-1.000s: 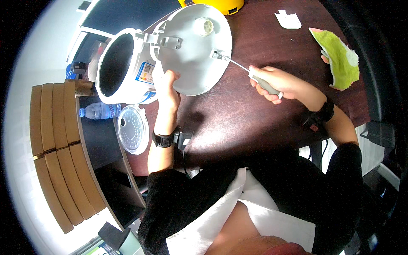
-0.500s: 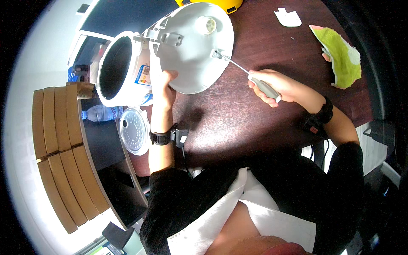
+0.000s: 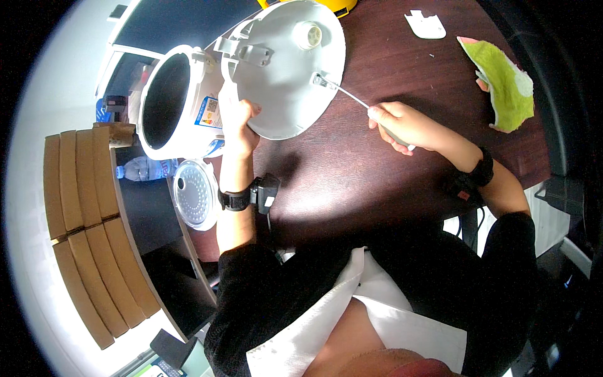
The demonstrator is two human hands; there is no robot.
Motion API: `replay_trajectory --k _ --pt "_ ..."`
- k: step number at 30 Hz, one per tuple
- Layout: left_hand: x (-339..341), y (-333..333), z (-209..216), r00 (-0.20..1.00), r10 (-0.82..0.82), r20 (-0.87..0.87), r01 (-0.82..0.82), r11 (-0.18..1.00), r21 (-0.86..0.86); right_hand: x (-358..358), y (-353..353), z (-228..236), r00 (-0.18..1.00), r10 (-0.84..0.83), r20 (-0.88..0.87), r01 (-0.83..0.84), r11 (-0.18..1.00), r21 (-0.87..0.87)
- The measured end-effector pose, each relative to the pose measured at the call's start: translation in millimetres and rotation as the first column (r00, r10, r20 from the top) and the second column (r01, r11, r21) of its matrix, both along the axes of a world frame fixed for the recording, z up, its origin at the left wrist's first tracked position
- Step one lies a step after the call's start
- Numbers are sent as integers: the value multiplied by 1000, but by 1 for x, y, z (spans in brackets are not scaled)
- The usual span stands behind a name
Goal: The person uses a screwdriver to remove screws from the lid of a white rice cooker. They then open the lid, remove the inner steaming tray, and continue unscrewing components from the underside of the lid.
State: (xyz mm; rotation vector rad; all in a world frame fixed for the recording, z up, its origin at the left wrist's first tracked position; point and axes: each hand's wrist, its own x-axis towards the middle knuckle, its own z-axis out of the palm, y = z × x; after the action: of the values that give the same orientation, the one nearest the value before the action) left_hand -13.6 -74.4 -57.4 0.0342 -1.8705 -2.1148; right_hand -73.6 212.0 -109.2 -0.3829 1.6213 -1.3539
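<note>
My left hand grips the lower left edge of a white round appliance lid, its thumb over the rim. The lid is tilted, hollow inside facing me, with a round socket near its top and hinge-like brackets at its left. Wrapped round the handle of a screwdriver, my right hand holds it slantwise. The screwdriver's tip is at a small recess near the lid's right edge; whether it touches a screw I cannot make out. Left of the lid stands a white pot-like appliance body with a dark opening.
A perforated round plate and a plastic bottle are at the left, near brown cardboard boxes. At the right of the dark table lie a green cloth and a white plastic piece. Something yellow stands behind the lid.
My right hand has turned over the screwdriver handle, covering more of it. The tip stays at the same recess. The left hand and lid have hardly moved; the view has shifted slightly.
</note>
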Motion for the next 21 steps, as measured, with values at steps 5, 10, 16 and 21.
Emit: replay_trajectory --k 5,10,16,21 --pt "0 -8 -7 998 -10 -54 5 995 -96 4 -5 10 952 34 -303 26 981 191" --pt "-2 15 12 999 53 4 -52 987 -150 -4 -4 -5 770 34 -638 76 987 144" --pt "-14 -9 -4 995 65 70 -71 994 89 -1 -3 5 985 -74 154 89 992 -90" --pt "-10 14 15 987 131 89 -151 946 287 -2 1 1 993 -80 88 91 988 -128"
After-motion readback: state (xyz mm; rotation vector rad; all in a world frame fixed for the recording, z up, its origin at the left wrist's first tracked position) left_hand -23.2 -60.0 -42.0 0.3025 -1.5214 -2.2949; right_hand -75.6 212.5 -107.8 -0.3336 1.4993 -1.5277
